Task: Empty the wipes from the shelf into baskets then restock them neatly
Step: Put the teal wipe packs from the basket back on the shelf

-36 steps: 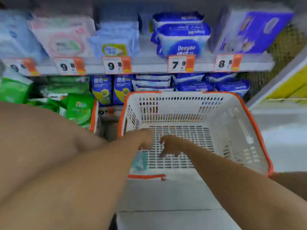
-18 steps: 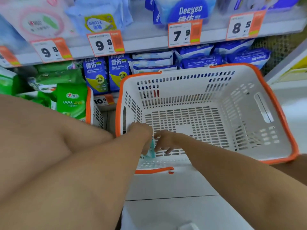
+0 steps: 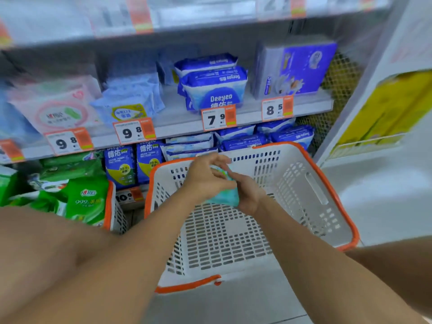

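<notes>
Store shelf (image 3: 177,123) with price tags, blue Deeyeo wipes packs (image 3: 214,90) stacked on it. White basket (image 3: 313,183) with orange rim sits on the floor below that shelf, nothing inside. Above the basket's far end: left hand (image 3: 205,181) and right hand (image 3: 249,195) together, both gripping one small teal wipes pack (image 3: 224,198). Green packs (image 3: 86,199) left of basket.

Both forearms were bare to the frame edge; no sleeve showed. Left hand (image 3: 205,181) and right hand (image 3: 249,195) were bare. A bare knee (image 3: 35,242) showed lower left.
</notes>
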`<state>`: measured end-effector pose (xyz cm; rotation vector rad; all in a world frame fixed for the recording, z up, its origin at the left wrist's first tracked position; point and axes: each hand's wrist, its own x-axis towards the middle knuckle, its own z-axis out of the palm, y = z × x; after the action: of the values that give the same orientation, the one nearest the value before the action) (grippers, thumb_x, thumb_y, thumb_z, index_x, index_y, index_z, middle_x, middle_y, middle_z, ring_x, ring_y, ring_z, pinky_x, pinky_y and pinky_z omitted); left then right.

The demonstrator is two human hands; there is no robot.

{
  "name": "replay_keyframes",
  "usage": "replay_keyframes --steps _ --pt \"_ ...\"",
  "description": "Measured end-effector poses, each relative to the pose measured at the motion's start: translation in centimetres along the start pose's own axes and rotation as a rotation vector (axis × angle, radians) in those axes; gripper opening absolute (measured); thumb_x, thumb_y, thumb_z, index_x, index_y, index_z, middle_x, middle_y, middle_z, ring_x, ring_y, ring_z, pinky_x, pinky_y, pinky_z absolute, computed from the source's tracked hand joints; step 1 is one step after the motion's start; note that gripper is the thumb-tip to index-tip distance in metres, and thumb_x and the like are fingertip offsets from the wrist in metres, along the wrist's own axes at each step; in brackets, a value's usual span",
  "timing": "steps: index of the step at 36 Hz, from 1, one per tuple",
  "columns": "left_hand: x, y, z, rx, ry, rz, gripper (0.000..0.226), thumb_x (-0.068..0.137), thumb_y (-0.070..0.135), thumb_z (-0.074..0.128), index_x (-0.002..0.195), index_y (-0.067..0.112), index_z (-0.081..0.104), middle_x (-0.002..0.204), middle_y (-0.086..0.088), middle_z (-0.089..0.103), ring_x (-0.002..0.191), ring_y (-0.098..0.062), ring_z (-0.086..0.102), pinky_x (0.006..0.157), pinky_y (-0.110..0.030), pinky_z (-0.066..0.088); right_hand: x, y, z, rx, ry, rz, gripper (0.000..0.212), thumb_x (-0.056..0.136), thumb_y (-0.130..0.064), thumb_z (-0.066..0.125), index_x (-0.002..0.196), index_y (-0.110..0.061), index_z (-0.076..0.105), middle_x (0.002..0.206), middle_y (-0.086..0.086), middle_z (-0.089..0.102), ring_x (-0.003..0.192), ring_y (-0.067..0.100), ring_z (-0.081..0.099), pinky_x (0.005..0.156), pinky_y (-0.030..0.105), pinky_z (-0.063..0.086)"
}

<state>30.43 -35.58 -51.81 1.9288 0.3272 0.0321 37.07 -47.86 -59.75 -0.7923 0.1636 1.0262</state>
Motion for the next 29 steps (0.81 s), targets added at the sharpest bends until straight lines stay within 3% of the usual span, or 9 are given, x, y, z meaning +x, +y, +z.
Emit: replay_keyframes --steps 2,3,5,7,10,14,20,25,29 --pt "1.3 3.8 -2.7 -0.160 0.284 0.025 0.038 0.071 0.004 0.081 0.099 0.023 0.064 0.097 -0.001 0.066 0.082 -0.022 0.068 0.073 -0.043 0.060 -1.0 -2.5 1.0 0.005 -0.034 -0.154 0.037 0.102 -0.026 0.049 0.133 -0.009 0.058 0.124 0.016 0.068 0.106 0.031 0.069 0.084 0.046 0.059" --pt "1.6 5.6 -4.1 -0.163 0.323 0.003 0.039 0.074 0.009 0.081 0.105 0.022 0.061 0.102 0.000 0.064 0.088 -0.022 0.066 0.076 -0.040 0.058 -1.5 -3.8 1.8 -0.014 -0.054 -0.237 0.039 0.101 -0.023 0.051 0.136 -0.007 0.055 0.129 0.017 0.066 0.112 0.032 0.067 0.088 0.050 0.057" --pt "1.3 8.0 -6.1 -0.109 0.153 -0.095 0.042 0.079 0.016 0.081 0.115 0.017 0.059 0.108 -0.002 0.064 0.096 -0.021 0.063 0.081 -0.034 0.054 -2.7 -6.2 3.8 -0.088 -0.098 -0.367 0.046 0.101 -0.018 0.053 0.144 -0.003 0.045 0.139 0.019 0.057 0.127 0.037 0.056 0.102 0.060 0.046" --pt "0.5 9.6 -7.0 -0.196 -0.050 -0.094 0.033 0.083 0.008 0.076 0.113 0.009 0.063 0.106 -0.006 0.069 0.093 -0.020 0.068 0.074 -0.034 0.059 -4.2 -8.3 6.0 -0.168 -0.126 -0.437 0.045 0.102 -0.015 0.051 0.144 -0.003 0.044 0.142 0.021 0.054 0.131 0.040 0.052 0.106 0.063 0.041" --pt "-0.2 11.2 -7.6 -0.243 -0.013 -0.001 0.034 0.087 -0.003 0.068 0.119 0.004 0.060 0.107 -0.013 0.067 0.082 -0.017 0.069 0.062 -0.023 0.059 -6.8 -10.5 9.0 -0.302 -0.109 -0.539 0.038 0.100 -0.012 0.051 0.137 -0.003 0.053 0.134 0.021 0.061 0.124 0.040 0.058 0.102 0.061 0.046" --pt "-0.8 13.5 -8.4 -0.251 -0.112 0.096 0.032 0.091 0.009 0.067 0.123 0.012 0.063 0.116 -0.007 0.071 0.102 -0.021 0.070 0.081 -0.032 0.060 -9.7 -12.1 13.2 -0.508 -0.088 -0.681 0.036 0.096 -0.009 0.056 0.132 -0.002 0.056 0.129 0.024 0.063 0.119 0.045 0.060 0.098 0.063 0.048" --pt "2.4 21.4 -13.4 -0.125 0.216 0.491 0.031 0.082 -0.003 0.073 0.098 0.022 0.065 0.097 0.000 0.072 0.079 -0.015 0.071 0.067 -0.026 0.059 -11.9 -19.5 22.1 -0.814 -0.051 -1.022 0.032 0.092 0.001 0.063 0.123 -0.005 0.061 0.111 0.017 0.073 0.095 0.031 0.072 0.079 0.044 0.061" --pt "9.9 26.8 -17.6 -0.002 0.374 0.470 0.032 0.077 0.008 0.079 0.104 0.017 0.066 0.098 0.001 0.071 0.092 -0.021 0.069 0.085 -0.042 0.058 -7.6 -27.7 28.4 -1.032 0.102 -1.124 0.016 0.088 -0.006 0.073 0.101 -0.015 0.069 0.088 0.004 0.072 0.080 0.019 0.070 0.081 0.053 0.060" --pt "16.6 27.1 -18.7 0.109 0.456 0.409 0.039 0.075 0.008 0.079 0.112 0.010 0.068 0.106 -0.012 0.072 0.097 -0.030 0.070 0.085 -0.049 0.057 -1.5 -32.6 29.6 -1.153 0.275 -1.058 0.016 0.082 -0.010 0.080 0.080 -0.022 0.069 0.092 0.006 0.075 0.091 0.029 0.073 0.080 0.052 0.060"
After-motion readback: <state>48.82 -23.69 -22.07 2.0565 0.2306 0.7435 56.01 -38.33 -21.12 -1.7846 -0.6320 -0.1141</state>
